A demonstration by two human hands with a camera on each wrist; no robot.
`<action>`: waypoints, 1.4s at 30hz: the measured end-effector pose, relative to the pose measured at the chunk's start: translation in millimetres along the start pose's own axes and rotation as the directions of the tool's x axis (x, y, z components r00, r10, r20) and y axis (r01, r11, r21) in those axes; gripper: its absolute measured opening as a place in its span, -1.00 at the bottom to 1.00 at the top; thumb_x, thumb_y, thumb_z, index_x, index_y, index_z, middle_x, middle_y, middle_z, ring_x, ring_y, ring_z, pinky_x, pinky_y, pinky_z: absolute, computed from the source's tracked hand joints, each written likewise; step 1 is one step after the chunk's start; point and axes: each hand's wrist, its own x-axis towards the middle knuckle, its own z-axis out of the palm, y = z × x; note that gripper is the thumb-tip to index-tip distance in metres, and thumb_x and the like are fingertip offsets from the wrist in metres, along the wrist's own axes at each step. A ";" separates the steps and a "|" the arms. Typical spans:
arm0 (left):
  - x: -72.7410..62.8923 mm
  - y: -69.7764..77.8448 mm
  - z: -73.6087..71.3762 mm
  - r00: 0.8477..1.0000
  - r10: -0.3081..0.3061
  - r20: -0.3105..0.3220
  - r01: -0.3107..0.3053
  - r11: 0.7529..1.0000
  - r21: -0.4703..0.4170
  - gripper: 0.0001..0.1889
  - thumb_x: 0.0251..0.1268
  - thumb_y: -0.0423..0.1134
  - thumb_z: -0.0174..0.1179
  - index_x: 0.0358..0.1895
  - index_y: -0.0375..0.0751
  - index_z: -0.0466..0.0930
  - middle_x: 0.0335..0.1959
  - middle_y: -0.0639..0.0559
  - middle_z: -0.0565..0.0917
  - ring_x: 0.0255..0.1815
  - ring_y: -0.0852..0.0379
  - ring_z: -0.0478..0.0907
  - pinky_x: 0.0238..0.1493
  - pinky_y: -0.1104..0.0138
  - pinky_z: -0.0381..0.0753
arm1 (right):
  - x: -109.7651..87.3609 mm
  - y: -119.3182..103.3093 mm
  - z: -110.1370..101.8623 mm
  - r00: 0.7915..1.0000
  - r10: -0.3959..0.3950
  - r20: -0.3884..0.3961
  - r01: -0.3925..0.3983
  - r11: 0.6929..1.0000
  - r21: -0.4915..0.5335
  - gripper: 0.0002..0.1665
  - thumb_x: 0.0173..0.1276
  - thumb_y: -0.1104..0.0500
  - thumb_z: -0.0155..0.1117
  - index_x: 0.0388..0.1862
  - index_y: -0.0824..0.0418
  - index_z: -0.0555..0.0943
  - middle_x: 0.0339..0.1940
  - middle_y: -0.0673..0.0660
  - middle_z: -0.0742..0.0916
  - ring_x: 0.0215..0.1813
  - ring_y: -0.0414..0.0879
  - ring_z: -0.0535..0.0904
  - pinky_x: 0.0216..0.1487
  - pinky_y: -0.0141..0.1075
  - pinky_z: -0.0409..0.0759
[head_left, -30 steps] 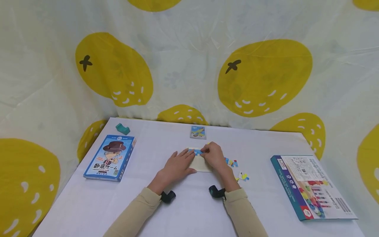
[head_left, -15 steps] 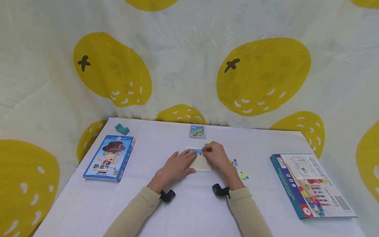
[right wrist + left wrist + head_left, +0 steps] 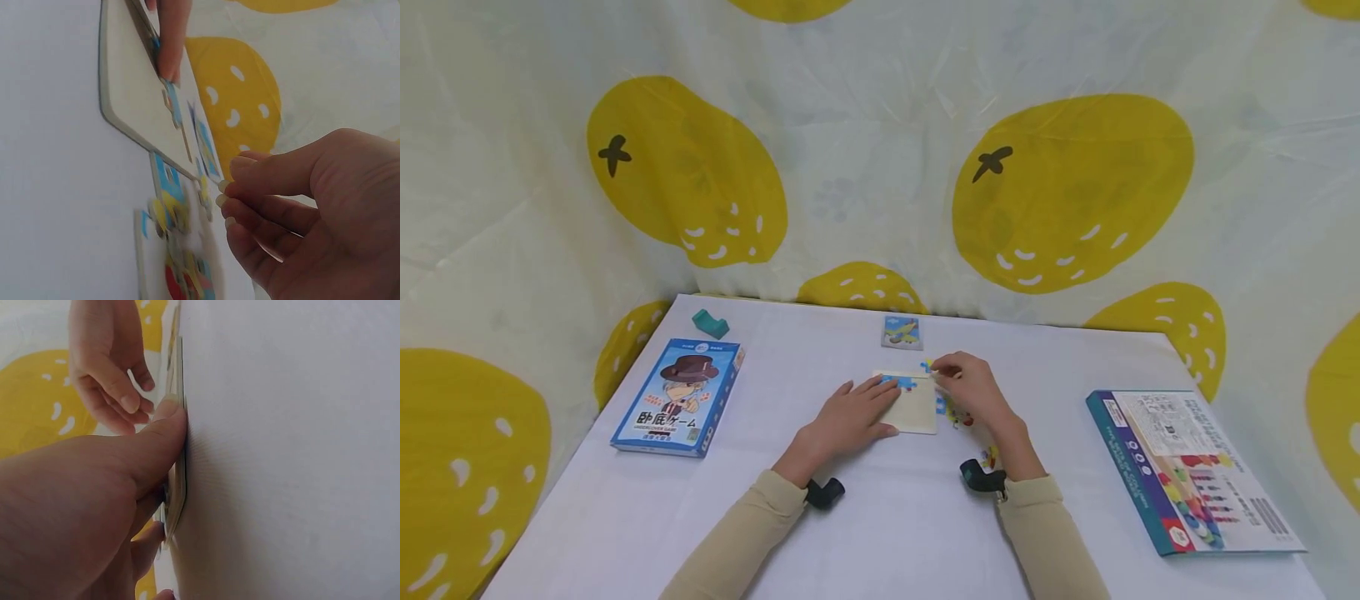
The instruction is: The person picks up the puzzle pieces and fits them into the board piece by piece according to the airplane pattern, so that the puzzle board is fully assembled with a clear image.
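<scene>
My left hand (image 3: 853,417) lies on the left side of a pale puzzle board (image 3: 919,417), fingers extended over blue jigsaw pieces (image 3: 908,383) along its far edge. In the left wrist view, the thumb presses the board's near edge. Just off the board's right side hovers my right hand (image 3: 976,390), its fingers loosely bent. The right wrist view shows nothing between those fingertips (image 3: 224,186). Below and beside them lie loose jigsaw pieces (image 3: 165,175), coloured blue, yellow and red, partly overlapping. One piece (image 3: 927,365) sits by the board's far right corner.
A small airplane picture card (image 3: 902,332) lies beyond the board. To the left are a blue game box (image 3: 676,400) and a teal curved block (image 3: 710,323). A large flat box (image 3: 1195,475) occupies the right. Behind the table hangs a patterned curtain (image 3: 865,167).
My right hand has moved right, away from the blue pieces on the board, toward the loose ones. The left hand has stayed in place on the board.
</scene>
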 end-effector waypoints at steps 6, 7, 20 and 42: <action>1.3 0.7 0.5 1.000 0.006 -0.003 -0.006 1.000 0.007 -0.26 0.45 0.23 0.00 0.57 0.00 0.13 0.59 0.09 0.22 0.64 0.01 0.07 0.49 -0.18 0.19 | -2.4 10.9 -14.3 1.000 0.021 -0.022 -0.021 1.000 -0.018 -0.71 0.39 0.26 0.24 0.06 0.22 0.68 0.00 0.20 0.72 0.00 0.07 0.60 0.04 -0.08 0.61; 1.5 0.5 1.2 1.000 0.008 -0.004 -0.007 1.000 0.011 -0.26 0.45 0.24 0.00 0.57 0.00 0.13 0.59 0.09 0.21 0.64 0.01 0.07 0.49 -0.17 0.19 | -2.8 13.1 -16.1 0.999 0.024 -0.023 -0.025 0.999 -0.021 -0.71 0.40 0.26 0.24 0.06 0.21 0.68 0.00 0.19 0.72 0.00 0.06 0.59 0.04 -0.08 0.60; -0.4 2.1 -0.9 1.000 0.022 -0.009 -0.022 1.000 0.006 -0.26 0.46 0.22 0.01 0.57 -0.03 0.14 0.59 0.06 0.22 0.63 -0.01 0.08 0.49 -0.18 0.20 | -12.6 18.1 -34.8 0.981 0.106 0.164 -0.083 0.987 -0.140 -0.61 0.14 0.33 0.45 -0.01 0.24 0.67 -0.10 0.21 0.64 -0.07 0.05 0.47 -0.02 -0.15 0.49; 0.6 -2.4 6.4 1.000 0.006 -0.007 -0.006 1.000 0.009 -0.24 0.45 0.27 -0.04 0.59 0.03 0.09 0.60 0.12 0.18 0.65 0.04 0.03 0.52 -0.16 0.15 | -18.7 24.4 -39.9 0.970 0.173 0.168 -0.156 0.981 -0.111 -0.84 0.17 0.31 0.41 -0.27 0.31 0.64 -0.39 0.13 0.63 -0.34 -0.06 0.49 -0.38 -0.31 0.46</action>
